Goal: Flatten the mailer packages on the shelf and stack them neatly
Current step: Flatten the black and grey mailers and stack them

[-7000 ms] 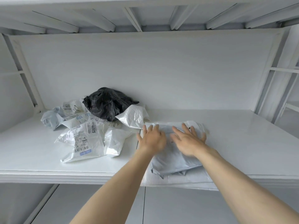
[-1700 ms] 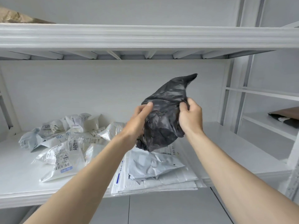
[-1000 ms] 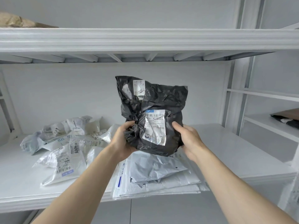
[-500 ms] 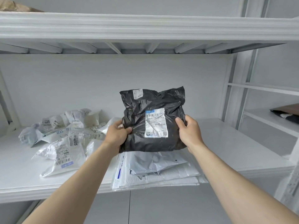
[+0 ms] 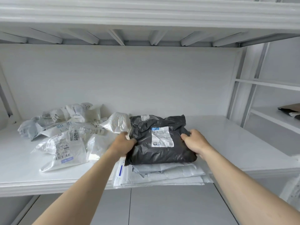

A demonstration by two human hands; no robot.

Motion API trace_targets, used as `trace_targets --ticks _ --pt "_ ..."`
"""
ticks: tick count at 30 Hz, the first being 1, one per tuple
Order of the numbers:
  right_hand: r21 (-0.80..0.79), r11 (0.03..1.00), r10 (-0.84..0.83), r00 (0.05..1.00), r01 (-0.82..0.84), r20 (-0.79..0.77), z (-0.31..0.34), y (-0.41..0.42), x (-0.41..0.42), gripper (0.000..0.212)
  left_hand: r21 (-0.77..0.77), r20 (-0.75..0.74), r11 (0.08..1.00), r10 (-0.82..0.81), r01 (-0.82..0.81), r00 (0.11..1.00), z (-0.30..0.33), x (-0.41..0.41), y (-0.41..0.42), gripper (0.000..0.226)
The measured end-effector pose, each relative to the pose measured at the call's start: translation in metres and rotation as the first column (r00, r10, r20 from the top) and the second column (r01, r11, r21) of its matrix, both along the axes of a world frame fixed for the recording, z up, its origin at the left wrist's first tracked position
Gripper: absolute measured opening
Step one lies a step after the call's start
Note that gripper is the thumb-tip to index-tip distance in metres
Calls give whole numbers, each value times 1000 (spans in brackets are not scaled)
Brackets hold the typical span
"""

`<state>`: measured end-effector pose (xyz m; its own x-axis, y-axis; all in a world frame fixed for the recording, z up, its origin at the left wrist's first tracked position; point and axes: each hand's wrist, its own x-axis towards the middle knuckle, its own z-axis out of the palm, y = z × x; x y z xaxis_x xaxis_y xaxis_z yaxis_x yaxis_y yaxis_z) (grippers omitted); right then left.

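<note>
A black mailer with a white label lies on top of the stack of flattened grey-white mailers at the front of the white shelf. My left hand grips its left edge and my right hand grips its right edge. To the left, several crumpled white and clear mailers lie in a loose heap, one puffy white one touching the black mailer's back left corner.
The stack overhangs the shelf's front edge a little. Bare shelf surface spreads out to the right of the stack. An upper shelf hangs overhead. A neighbouring rack on the right holds a brown and black package.
The black mailer was crumpled and held up in the air. It got spread out with its label facing up and now has come down onto the stack, both hands still at its sides.
</note>
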<state>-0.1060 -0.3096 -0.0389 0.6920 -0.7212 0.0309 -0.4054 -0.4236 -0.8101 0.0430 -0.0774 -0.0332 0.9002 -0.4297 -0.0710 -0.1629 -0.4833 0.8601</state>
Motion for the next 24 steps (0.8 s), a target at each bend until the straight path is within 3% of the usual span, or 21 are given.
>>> trace_targets --ticks 3,6,8,10,13,16,18,21,24 --pt "108 994 26 998 -32 62 18 9 -2 32 -103 -64 995 7 -13 998 16 6 -7 53" --pt "319 942 56 986 -105 159 32 20 -2 24 -165 -99 985 -66 49 993 24 4 -21 31" --pt "400 910 0 966 -107 259 38 23 0 16 -237 -113 970 -77 48 991 22 0 -28 18" --pt "470 879 -147 895 -77 420 43 17 2 12 -249 -147 968 -60 22 987 15 1 -32 25" --pt "638 765 -408 702 -86 585 51 -2 -3 26 -61 -70 998 -36 32 997 0 -1 -31 26" --pt "763 635 -597 547 -125 587 48 -15 -16 39 256 57 965 -82 65 995 -15 3 -33 78" --pt "787 609 -652 504 -97 566 45 -15 -24 41 321 95 944 -107 71 990 -16 -2 -37 95" --pt "764 640 -648 479 -77 592 43 -13 -32 37 63 70 996 -69 64 995 -19 0 -40 79" --pt "722 689 -591 535 -53 604 47 -15 -43 32 -267 72 958 130 -106 989 0 11 -33 63"
